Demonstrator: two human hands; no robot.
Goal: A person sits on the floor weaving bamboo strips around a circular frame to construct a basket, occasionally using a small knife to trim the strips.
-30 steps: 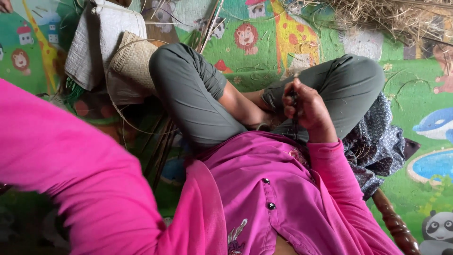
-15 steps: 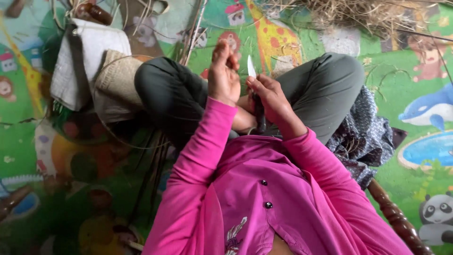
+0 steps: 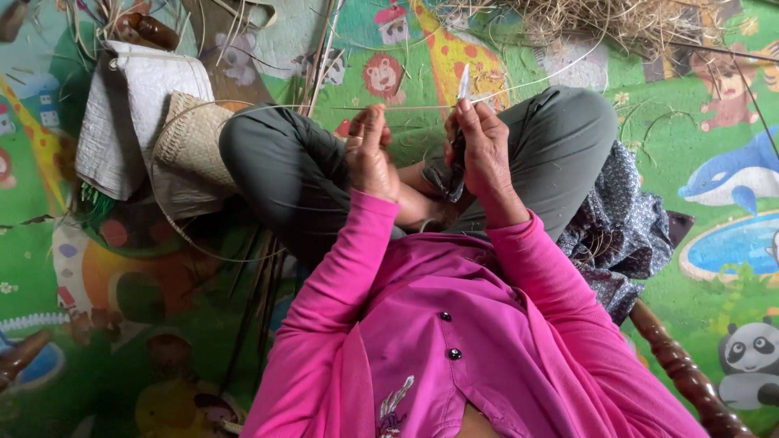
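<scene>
I sit cross-legged on a colourful play mat [image 3: 698,138] in grey trousers and a pink top. My right hand [image 3: 484,146] is shut on a small knife [image 3: 463,83] whose pale blade points up. My left hand [image 3: 369,154] pinches a long thin cane strip [image 3: 406,107] that runs sideways from the left hand to the blade. Both hands are raised above my knees, close together, the strip meeting the blade between them.
A woven basket piece [image 3: 191,142] and a folded white cloth [image 3: 130,113] lie left of my knee. A heap of dry fibre [image 3: 617,20] sits at the top. Dark patterned cloth [image 3: 621,227] lies at my right, beside a turned wooden leg [image 3: 677,369].
My left arm swung in from the near left and its hand rose to meet the right one. Both hands lifted from my lap, with knife and strip now held up between them.
</scene>
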